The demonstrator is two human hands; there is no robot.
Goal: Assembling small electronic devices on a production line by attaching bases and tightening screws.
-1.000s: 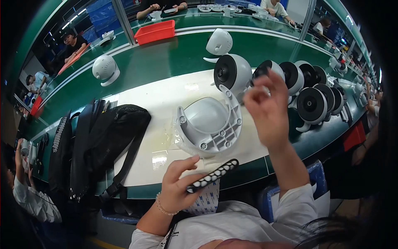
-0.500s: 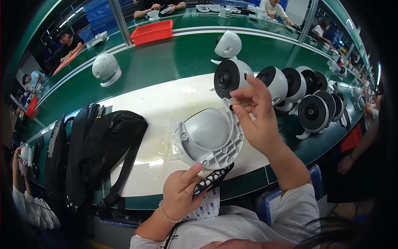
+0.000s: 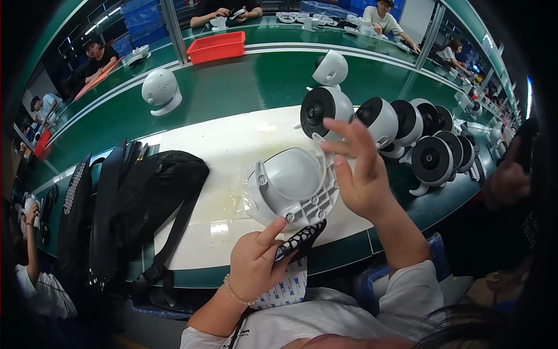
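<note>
A green bench (image 3: pixel 232 81) spreads beneath and around the white domed unit (image 3: pixel 293 174), the landmark here, which lies on a pale mat (image 3: pixel 192 136) with its ribbed rim showing. Left of the unit sits a black mesh bag (image 3: pixel 157 180); beyond it and to its right cluster black-faced globes (image 3: pixel 428 158). The right hand (image 3: pixel 363 177) is over the unit's right edge, fingers loosely spread; whether the fingertips pinch anything small, I cannot tell. At the unit's near edge, the left hand (image 3: pixel 253 262) grips a black strip (image 3: pixel 302 238) with pale rounds, its index finger reaching a round socket (image 3: pixel 289 217). Good handling, I judge, means bracing the rim against rocking, lowering the right fingertips squarely, and tilting the strip clear of the near sockets.
</note>
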